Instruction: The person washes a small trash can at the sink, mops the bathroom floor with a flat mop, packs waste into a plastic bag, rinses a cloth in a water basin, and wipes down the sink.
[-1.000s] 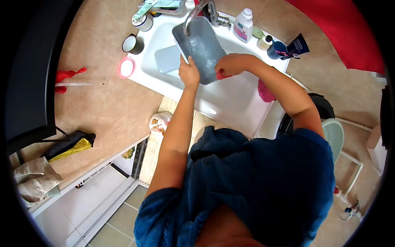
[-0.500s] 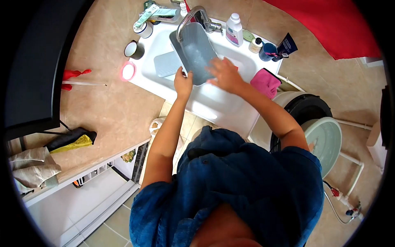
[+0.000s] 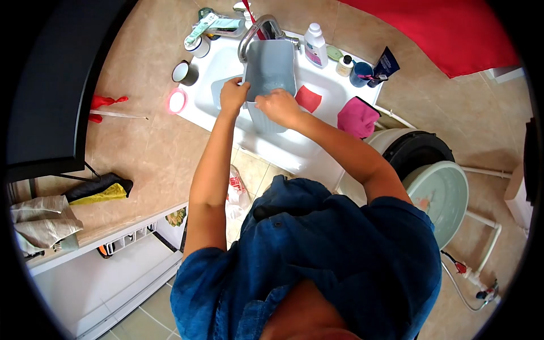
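Note:
A grey plastic bin (image 3: pixel 271 63) is tilted over the white sink (image 3: pixel 334 79), under the curved metal faucet (image 3: pixel 256 28). Its opening faces up toward me, and its ribbed outer side shows below the rim. My left hand (image 3: pixel 233 96) grips the rim at the near left corner. At the near edge, my right hand (image 3: pixel 279 106) has its fingers curled over the rim; the fingertips are partly hidden. Left of the bin, a flat grey piece (image 3: pixel 220 93) lies in the basin. A red cloth or pad (image 3: pixel 309 99) rests in the basin just right of the bin.
Along the back rim stand a white bottle (image 3: pixel 315 48), a small bottle (image 3: pixel 344 66) and a blue cup (image 3: pixel 360 75). A pink cloth (image 3: pixel 358 117) hangs at the right corner. Mugs (image 3: pixel 185 73) stand on the left; a pale green basin (image 3: pixel 439 198) is at right.
My right hand, apart from the rim before, has moved left and closed on the near edge. The bin has turned straighter, with its ribbed side now showing. The red piece is more exposed.

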`<state>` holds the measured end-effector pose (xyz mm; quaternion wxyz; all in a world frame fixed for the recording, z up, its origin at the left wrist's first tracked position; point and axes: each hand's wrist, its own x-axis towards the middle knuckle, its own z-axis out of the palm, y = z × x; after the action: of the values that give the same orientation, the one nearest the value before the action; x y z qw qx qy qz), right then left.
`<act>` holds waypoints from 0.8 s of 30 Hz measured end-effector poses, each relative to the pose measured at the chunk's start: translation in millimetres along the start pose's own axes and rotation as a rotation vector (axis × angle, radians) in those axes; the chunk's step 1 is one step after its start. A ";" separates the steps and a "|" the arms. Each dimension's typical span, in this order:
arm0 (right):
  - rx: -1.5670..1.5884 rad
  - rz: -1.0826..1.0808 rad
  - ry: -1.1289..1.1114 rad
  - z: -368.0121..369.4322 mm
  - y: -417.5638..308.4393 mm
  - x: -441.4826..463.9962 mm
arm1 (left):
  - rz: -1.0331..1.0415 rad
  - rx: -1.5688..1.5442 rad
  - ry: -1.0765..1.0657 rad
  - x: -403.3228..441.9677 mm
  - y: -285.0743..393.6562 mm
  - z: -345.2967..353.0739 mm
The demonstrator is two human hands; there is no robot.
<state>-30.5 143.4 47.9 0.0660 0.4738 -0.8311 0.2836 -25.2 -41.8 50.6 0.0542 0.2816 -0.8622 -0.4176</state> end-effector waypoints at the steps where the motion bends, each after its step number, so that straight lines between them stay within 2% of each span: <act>1: 0.019 0.015 0.003 -2.3 4.0 5.0 | 0.007 -0.010 -0.057 9.3 3.7 0.4; 2: 0.040 0.031 0.004 -4.1 6.3 7.7 | 0.032 -0.019 -0.077 15.8 6.7 3.3; 5: 0.005 0.091 -0.055 -37.4 -0.2 17.3 | -0.091 0.068 -0.167 9.6 41.8 -3.6; 10: 0.032 0.090 -0.059 -51.1 4.8 23.7 | -0.233 -0.280 -0.269 7.9 39.1 -7.0; 14: 0.081 0.170 -0.125 -64.6 1.9 39.6 | -0.285 -0.549 -0.302 13.4 -10.2 -10.6; 18: 0.297 0.315 0.016 -75.2 -3.5 53.1 | -0.459 -0.394 -0.257 -16.0 -48.0 -10.8; 21: 0.376 0.377 0.053 -78.3 -10.2 59.6 | -0.464 -0.592 -0.392 -26.5 -92.1 -14.6; 22: 0.400 0.398 0.061 -76.7 -17.9 60.2 | -0.470 -0.643 -0.372 -41.4 -68.3 -26.9; 24: 0.434 0.448 0.040 -76.8 -29.7 60.9 | -0.470 -0.510 -0.391 -35.2 -90.8 -46.4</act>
<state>-51.2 127.1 146.8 -0.0845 0.2760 -0.8335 0.4710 59.4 -99.9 17.4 -0.1396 0.3640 -0.6369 -0.6652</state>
